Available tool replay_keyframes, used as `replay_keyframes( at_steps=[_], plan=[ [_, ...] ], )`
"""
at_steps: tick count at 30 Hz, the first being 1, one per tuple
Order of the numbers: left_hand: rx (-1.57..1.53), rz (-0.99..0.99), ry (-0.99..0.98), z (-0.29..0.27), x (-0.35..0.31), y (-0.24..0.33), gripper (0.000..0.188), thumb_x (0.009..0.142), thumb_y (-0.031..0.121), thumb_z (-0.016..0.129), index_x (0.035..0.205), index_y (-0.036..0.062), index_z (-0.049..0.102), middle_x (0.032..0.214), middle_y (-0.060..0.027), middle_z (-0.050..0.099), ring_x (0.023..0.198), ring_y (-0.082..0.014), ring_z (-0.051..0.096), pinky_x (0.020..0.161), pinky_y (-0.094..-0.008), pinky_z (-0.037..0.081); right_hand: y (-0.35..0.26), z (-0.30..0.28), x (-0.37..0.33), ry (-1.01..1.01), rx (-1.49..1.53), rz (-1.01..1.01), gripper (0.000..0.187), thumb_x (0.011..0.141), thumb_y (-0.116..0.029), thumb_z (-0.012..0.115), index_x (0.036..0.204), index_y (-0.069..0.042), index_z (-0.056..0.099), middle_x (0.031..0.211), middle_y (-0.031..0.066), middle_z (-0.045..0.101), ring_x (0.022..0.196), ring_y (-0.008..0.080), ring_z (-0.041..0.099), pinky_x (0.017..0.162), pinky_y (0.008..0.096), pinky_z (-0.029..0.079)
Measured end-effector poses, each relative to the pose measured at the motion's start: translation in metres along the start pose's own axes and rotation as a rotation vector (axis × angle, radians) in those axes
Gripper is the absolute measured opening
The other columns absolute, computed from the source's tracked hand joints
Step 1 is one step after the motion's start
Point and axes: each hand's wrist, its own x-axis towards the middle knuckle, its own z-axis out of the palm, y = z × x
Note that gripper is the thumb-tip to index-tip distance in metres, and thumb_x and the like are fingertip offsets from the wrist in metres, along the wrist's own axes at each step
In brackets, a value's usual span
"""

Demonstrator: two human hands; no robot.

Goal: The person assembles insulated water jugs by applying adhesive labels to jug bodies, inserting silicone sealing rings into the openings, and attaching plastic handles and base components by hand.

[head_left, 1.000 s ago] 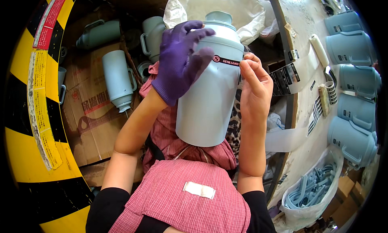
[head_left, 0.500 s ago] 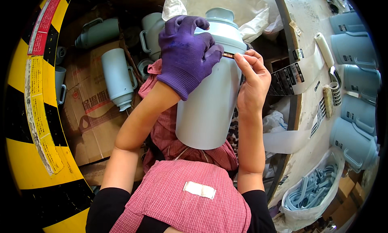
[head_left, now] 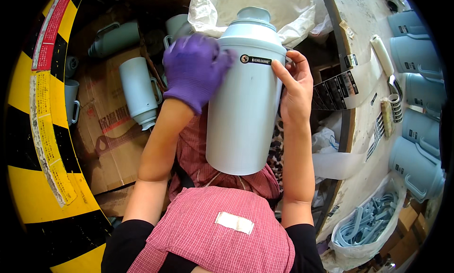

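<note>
Head view, black label on flask, beside right hand

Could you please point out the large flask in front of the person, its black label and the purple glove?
Large flask (head_left: 242,114): head view, middle of its body.
Black label (head_left: 258,60): head view, its middle.
Purple glove (head_left: 193,72): head view, its back.

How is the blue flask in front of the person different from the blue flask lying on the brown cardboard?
The front flask points its neck toward the top of the picture; the cardboard flask points its neck toward the bottom.
The front flask shows a black label; the cardboard flask shows none.
The cardboard flask shows a handle; none can be seen on the front flask.
Both are pale blue with narrower necks.
</note>
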Motion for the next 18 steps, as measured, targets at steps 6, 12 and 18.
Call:
replay_keyframes(
  at_steps=[6, 12, 18],
  plan=[
    [-0.736, 0.003, 0.156, 0.029, -0.007, 0.010, 0.064, 0.094, 0.040, 0.069, 0.142, 0.0013, 0.050, 0.138, -0.0254, 0.052, 0.122, -0.0420, 0.057, 0.108, -0.0476, 0.044, -0.010, 0.022, -0.021, -0.078, -0.657, -0.383, 0.096, 0.075, -0.031, 0.088, 0.153, -0.005, 0.039, 0.152, 0.0219, 0.036, 0.139, 0.0350, 0.042, 0.116, 0.0453, 0.036],
    [-0.763, 0.051, 0.135, 0.049, 0.003, 0.010, 0.058, 0.098, 0.036, 0.067, 0.140, -0.0013, 0.052, 0.140, -0.0273, 0.055, 0.128, -0.0447, 0.054, 0.109, -0.0449, 0.044, -0.010, 0.009, -0.010, -0.275, -0.383, -0.200, 0.094, 0.077, -0.021, 0.084, 0.159, -0.012, 0.038, 0.168, 0.0176, 0.020, 0.154, 0.0311, 0.025, 0.123, 0.0422, 0.028],
    [-0.777, 0.041, 0.296, 0.044, -0.005, 0.020, 0.036, 0.100, 0.015, 0.062, 0.133, -0.0002, 0.059, 0.133, -0.0230, 0.062, 0.118, -0.0387, 0.063, 0.102, -0.0403, 0.050, -0.012, 0.021, -0.021, -0.208, -0.457, -0.214, 0.096, 0.073, -0.016, 0.084, 0.158, -0.010, 0.039, 0.166, 0.0173, 0.026, 0.152, 0.0304, 0.030, 0.122, 0.0418, 0.030]
  ],
)
